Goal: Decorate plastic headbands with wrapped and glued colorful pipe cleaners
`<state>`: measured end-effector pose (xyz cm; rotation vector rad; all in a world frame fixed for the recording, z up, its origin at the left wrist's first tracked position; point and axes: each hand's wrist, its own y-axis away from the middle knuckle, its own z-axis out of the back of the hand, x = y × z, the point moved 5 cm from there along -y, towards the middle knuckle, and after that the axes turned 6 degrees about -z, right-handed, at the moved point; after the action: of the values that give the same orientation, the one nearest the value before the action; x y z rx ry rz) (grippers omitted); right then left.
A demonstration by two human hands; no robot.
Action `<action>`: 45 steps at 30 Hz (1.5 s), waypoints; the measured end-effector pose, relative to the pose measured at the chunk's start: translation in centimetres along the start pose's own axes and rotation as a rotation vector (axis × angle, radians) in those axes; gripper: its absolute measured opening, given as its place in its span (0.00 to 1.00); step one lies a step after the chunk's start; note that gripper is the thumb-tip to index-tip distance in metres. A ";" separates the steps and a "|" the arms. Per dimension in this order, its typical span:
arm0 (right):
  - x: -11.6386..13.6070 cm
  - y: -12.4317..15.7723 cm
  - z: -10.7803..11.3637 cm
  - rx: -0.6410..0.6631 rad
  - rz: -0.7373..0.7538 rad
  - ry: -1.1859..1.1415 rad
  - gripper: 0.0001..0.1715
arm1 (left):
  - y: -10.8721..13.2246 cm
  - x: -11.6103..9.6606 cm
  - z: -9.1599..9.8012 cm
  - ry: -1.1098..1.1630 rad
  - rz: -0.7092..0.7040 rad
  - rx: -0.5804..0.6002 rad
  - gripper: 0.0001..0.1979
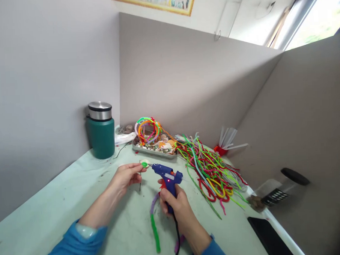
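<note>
My right hand (174,202) is wrapped round the grip of a blue hot glue gun (167,175), whose red light is lit and whose nozzle points left. My left hand (126,177) pinches a small green and pale piece (144,164) right at the nozzle tip. A thin dark stem hangs down from that piece. A green pipe cleaner (155,233) with a purple end lies on the table under my right wrist. The gun's black cord (177,240) runs back towards me.
A heap of coloured pipe cleaners (213,167) lies to the right. A metal tray (154,150) with shells and coiled pipe cleaners stands at the back, a green flask (100,129) at the back left. Glue sticks (228,138), a clear jar (277,192) and a black slab (269,238) lie at the right.
</note>
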<state>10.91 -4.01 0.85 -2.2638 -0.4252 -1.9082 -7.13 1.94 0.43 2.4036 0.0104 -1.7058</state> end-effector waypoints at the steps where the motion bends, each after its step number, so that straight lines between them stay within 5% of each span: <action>1: 0.0 0.0 0.0 -0.002 -0.006 0.022 0.21 | 0.1 0.0 -0.1 -0.008 -0.002 0.002 0.12; 24: -0.1 -0.2 0.5 -0.122 0.062 0.364 0.19 | 1.0 -0.7 -1.0 -0.125 -0.047 -0.007 0.17; 45: -0.1 -0.2 0.6 -0.165 0.024 0.432 0.21 | 0.8 -0.6 -1.0 -0.154 -0.060 0.021 0.18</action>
<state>11.40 -3.67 0.66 -1.8473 -0.1855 -2.4104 -6.25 1.36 1.43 2.3014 0.0436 -1.9230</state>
